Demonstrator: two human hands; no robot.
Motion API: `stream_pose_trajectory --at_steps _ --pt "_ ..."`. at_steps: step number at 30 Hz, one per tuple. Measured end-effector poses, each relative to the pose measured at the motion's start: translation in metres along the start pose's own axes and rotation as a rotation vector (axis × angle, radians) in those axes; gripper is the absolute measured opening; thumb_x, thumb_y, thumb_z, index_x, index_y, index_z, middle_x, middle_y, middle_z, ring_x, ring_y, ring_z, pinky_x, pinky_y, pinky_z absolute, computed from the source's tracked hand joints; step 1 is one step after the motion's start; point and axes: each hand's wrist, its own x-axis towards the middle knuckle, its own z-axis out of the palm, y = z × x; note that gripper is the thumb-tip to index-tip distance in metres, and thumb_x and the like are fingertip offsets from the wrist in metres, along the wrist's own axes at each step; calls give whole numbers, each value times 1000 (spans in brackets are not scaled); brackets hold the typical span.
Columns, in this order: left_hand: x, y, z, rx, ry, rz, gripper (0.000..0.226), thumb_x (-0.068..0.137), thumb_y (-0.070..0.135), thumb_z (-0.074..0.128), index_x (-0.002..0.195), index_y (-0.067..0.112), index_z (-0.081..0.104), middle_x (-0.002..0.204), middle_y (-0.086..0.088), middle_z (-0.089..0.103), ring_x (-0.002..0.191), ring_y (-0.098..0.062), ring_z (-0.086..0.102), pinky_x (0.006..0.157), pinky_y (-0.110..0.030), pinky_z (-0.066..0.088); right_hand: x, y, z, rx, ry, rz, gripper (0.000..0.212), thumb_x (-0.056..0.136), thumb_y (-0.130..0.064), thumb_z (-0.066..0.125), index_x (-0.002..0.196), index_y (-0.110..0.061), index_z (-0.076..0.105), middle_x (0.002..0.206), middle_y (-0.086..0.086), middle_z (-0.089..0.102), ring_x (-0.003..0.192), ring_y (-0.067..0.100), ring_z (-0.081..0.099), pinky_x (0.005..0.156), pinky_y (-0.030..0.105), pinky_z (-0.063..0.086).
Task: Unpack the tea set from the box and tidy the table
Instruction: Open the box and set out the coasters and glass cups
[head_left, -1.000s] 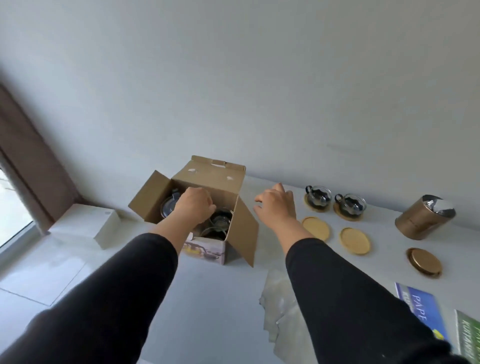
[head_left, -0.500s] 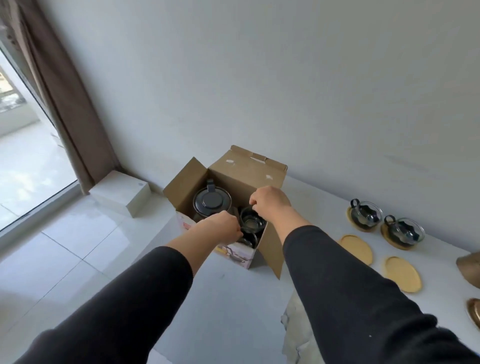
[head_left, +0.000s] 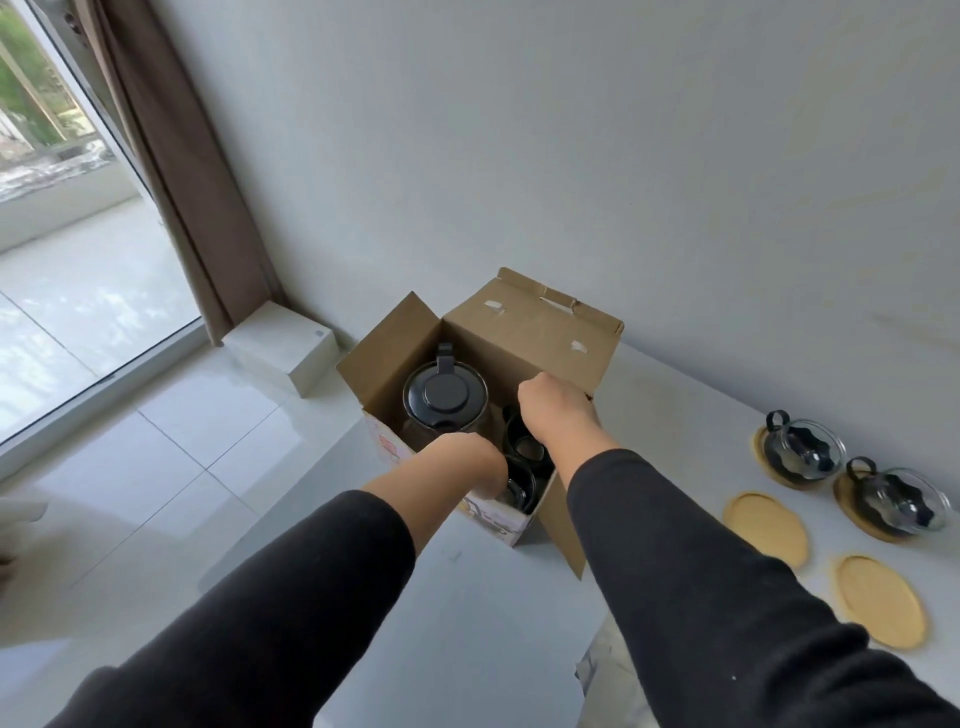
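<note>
An open cardboard box (head_left: 530, 332) stands on the white table (head_left: 467, 597). Inside it sits a glass teapot with a black lid (head_left: 445, 395), and dark-rimmed glass cups (head_left: 522, 441) fill the right side. My left hand (head_left: 467, 462) dips into the box's near side with its fingers hidden. My right hand (head_left: 556, 408) is curled over the cups near the back flap; its fingertips are hidden too. On the right, two glass cups (head_left: 802, 452) (head_left: 904, 499) rest on wooden coasters, and two bare coasters (head_left: 766, 527) (head_left: 880, 600) lie nearer me.
Crumpled clear wrap (head_left: 608, 660) lies at the table's near edge under my right arm. The wall runs close behind the box. On the floor to the left are a white box (head_left: 280, 345), a brown curtain (head_left: 192, 171) and a glass door.
My view has swung left and down. My right hand moved from outside the box's right flap into the box. My left hand shifted to the near side, uncovering the teapot.
</note>
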Motion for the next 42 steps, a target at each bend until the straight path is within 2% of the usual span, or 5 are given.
stream_pose_trajectory --at_steps 13,19,24,35,42 --pt "-4 -1 4 -87 114 -13 32 98 20 40 120 6 59 94 -6 51 88 -19 49 92 -30 47 3 -2 0 -38 70 -38 28 95 4 39 110 0 63 109 17 65 95 33 63 72 34 49" --pt "-11 -5 1 -185 193 -21 30 98 24 43 113 6 62 89 -7 54 81 -17 52 84 -28 50 -3 3 -9 -9 93 -28 23 93 6 42 74 -2 53 66 7 42 76 28 48 65 29 39" --pt "-17 -5 -4 -266 300 -33 26 96 29 46 87 7 57 66 -1 47 58 -11 46 55 -21 40 -12 6 -28 -18 160 -44 26 94 3 42 107 -3 64 100 15 66 83 30 61 65 29 44" --pt "-64 -5 -36 -234 465 17 31 94 28 49 71 7 49 64 -2 43 70 -18 50 64 -26 44 -44 21 -77 -7 253 65 33 92 6 39 112 -2 63 113 16 65 104 32 63 82 35 51" --pt "-98 11 -60 -77 599 105 27 94 29 46 82 5 52 81 -7 49 78 -21 49 66 -27 41 -92 49 -108 -14 338 208 32 88 5 45 109 -6 67 107 14 67 98 33 65 74 31 49"
